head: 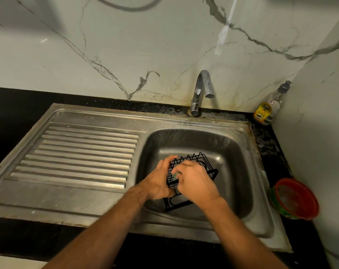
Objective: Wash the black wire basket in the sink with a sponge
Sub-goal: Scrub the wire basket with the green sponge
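Note:
The black wire basket (201,162) stands tilted in the steel sink basin (232,152). My left hand (159,179) grips the basket's left side, fingers curled over its wire edge. My right hand (195,181) is over the basket's middle and holds a small green sponge (176,174) against the wires; only a sliver of the sponge shows between the two hands. The basket's lower part (176,203) sticks out below my hands.
A chrome tap (201,90) stands behind the basin with no water running. The ribbed draining board (83,152) lies to the left. A dish soap bottle (269,107) stands at the back right corner. A red and green bowl (296,199) sits on the right counter.

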`<state>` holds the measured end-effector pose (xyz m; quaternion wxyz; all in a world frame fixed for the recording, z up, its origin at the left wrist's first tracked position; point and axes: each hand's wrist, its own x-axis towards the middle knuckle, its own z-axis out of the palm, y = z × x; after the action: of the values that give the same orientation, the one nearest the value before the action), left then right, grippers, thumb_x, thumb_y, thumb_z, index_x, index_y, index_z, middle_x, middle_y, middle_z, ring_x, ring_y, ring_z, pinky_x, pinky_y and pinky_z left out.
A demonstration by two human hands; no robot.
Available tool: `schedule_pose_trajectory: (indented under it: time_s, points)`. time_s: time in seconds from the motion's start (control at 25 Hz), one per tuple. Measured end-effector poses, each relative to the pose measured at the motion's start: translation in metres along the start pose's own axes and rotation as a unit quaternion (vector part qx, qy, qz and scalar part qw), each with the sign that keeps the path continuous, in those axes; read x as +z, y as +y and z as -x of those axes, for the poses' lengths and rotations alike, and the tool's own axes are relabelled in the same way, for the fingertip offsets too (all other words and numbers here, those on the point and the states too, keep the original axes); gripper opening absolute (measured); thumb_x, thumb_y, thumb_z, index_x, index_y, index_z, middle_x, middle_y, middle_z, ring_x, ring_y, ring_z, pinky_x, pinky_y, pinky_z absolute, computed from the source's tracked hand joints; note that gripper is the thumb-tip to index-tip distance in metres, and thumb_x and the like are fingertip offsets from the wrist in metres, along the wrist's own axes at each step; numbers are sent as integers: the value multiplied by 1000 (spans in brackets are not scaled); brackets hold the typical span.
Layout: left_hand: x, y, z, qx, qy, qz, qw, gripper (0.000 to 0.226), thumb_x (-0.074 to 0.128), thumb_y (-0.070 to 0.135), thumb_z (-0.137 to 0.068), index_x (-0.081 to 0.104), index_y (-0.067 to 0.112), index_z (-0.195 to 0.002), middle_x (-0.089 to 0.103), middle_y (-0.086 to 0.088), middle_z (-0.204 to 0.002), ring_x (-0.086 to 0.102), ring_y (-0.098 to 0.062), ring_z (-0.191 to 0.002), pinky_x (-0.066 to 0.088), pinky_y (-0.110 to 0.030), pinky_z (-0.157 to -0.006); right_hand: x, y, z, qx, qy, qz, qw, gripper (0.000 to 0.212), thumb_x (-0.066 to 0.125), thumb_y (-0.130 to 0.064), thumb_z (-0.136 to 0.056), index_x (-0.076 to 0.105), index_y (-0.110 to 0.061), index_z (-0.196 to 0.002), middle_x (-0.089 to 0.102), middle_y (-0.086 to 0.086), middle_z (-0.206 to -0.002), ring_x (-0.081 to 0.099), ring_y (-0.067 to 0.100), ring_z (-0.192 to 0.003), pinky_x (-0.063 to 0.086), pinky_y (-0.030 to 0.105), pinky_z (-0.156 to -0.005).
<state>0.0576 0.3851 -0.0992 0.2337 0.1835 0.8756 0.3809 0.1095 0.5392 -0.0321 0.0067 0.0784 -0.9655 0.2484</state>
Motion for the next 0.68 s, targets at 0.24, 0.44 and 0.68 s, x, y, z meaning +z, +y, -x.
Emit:
schedule_pose_trajectory:
  time_s: [0.24,0.44,0.68]
  points:
    - [-4,-5,6,-10,10,25,1000,120,87,19,-58,11,47,-148,32,7,-136,54,-13,-119,53,-35,-101,5,21,-15,66,73,26,995,34,62,5,-83,75,-16,-107,67,5,-109,61,23,-106,53,42,-96]
    - [-2,-4,4,-2,17,6,1000,119,87,16,-60,13,37,-150,34,5,-135,55,-14,-113,56,-32,-95,15,11,-12,41,120,-44,991,27,64,-1,-89,76,-14,-108,66,4,-106,65,22,-94,55,36,-92]
    - [-4,-11,9,-9,13,42,999,121,81,33,-47,14,48,-146,34,7,-138,57,-13,-117,56,-35,-97,11,25,-19,44,89,78,992,39,64,0,-83,72,-15,-117,65,5,-111,57,22,-107,51,39,-98]
